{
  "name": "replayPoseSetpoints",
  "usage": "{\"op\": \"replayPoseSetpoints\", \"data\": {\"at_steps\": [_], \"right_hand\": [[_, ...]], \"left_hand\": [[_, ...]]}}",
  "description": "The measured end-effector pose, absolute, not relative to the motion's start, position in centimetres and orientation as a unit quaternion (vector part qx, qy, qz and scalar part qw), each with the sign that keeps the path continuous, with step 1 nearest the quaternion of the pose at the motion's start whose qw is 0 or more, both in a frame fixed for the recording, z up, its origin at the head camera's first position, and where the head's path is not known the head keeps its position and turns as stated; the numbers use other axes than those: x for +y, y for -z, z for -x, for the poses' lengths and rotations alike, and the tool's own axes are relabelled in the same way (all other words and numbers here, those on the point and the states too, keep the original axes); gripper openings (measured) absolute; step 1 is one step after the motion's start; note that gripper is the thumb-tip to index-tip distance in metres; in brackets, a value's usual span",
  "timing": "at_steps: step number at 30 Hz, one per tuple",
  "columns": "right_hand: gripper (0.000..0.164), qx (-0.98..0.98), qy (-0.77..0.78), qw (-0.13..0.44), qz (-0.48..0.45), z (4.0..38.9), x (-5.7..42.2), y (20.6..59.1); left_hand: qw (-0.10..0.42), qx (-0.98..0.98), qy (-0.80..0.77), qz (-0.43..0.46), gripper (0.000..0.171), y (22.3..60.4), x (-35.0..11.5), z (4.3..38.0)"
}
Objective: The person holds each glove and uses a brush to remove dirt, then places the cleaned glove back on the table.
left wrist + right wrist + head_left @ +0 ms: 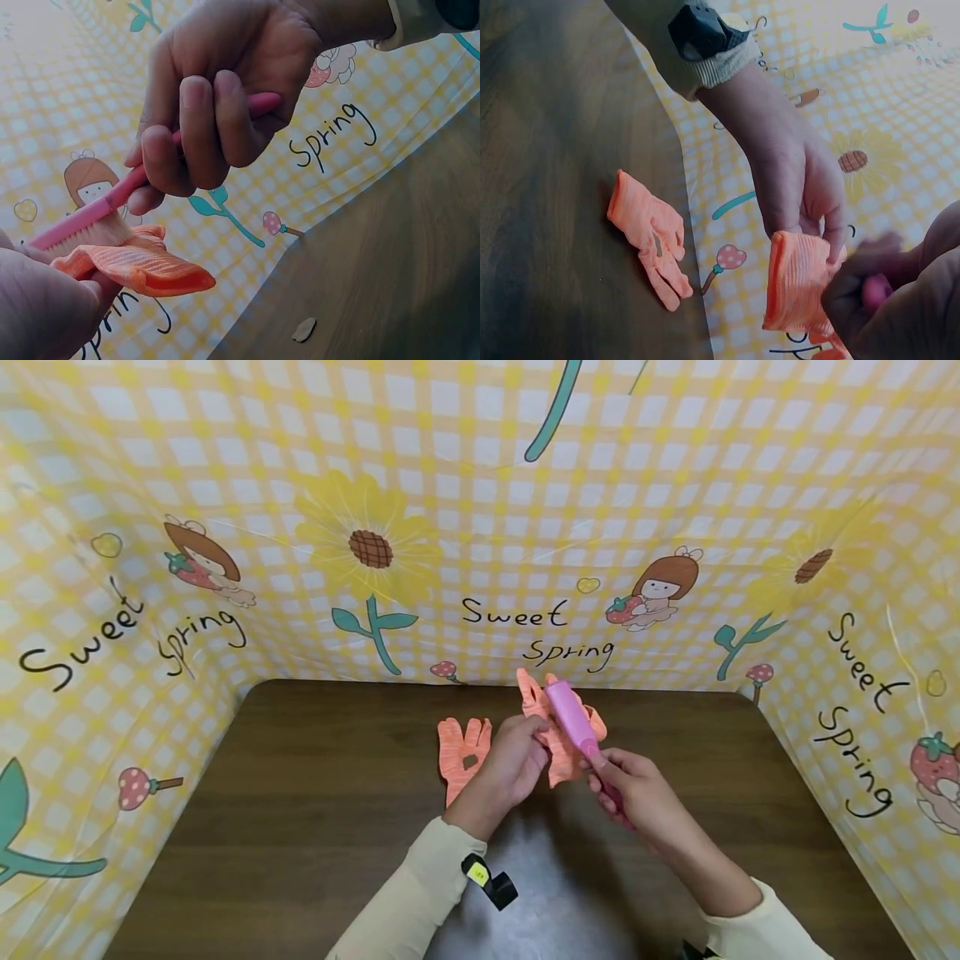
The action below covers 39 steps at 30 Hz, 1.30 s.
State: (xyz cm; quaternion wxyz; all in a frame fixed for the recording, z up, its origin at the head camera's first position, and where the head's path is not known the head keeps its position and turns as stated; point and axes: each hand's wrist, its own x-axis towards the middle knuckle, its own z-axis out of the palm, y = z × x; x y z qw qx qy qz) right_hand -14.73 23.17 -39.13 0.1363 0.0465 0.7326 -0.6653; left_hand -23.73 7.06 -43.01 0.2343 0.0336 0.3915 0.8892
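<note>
My left hand (516, 762) pinches an orange knit glove (561, 763) above the far part of the table. In the left wrist view the glove's open cuff (176, 277) points sideways. My right hand (637, 789) grips the handle of a pink brush (572, 718), fingers wrapped round it. The pale bristles (109, 229) touch the glove. A second orange glove (452, 758) lies flat on the table, left of the left hand, with a dark patch on it; whether that is a hole I cannot tell. My left forearm hides part of it.
The dark wooden table (300, 843) is walled at the back and sides by a yellow checked cloth (480, 552) with printed flowers and words. A small pale scrap (304, 330) lies on the table. A black strap device (489, 881) sits on the left wrist.
</note>
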Motion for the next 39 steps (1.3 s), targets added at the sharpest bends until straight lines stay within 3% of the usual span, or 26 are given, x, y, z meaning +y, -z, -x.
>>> {"op": "replayPoseSetpoints", "data": {"at_steps": [13, 20, 27, 39], "right_hand": [[0.026, 0.725, 0.672, 0.131, -0.073, 14.5, 24.6, 38.8], [0.028, 0.714, 0.689, 0.101, -0.078, 14.8, 25.8, 38.7], [0.026, 0.708, 0.688, 0.152, -0.037, 14.9, 24.6, 39.0], [0.025, 0.716, 0.682, 0.136, -0.056, 14.9, 24.3, 38.7]], "left_hand": [[0.244, 0.362, -0.9, -0.006, 0.052, 43.7, 6.7, 23.5], [0.237, 0.366, -0.9, 0.014, 0.049, 43.9, 6.2, 23.9], [0.247, 0.353, -0.902, -0.009, 0.053, 43.7, 6.6, 23.7], [0.248, 0.344, -0.906, -0.006, 0.055, 43.6, 6.2, 23.5]]}}
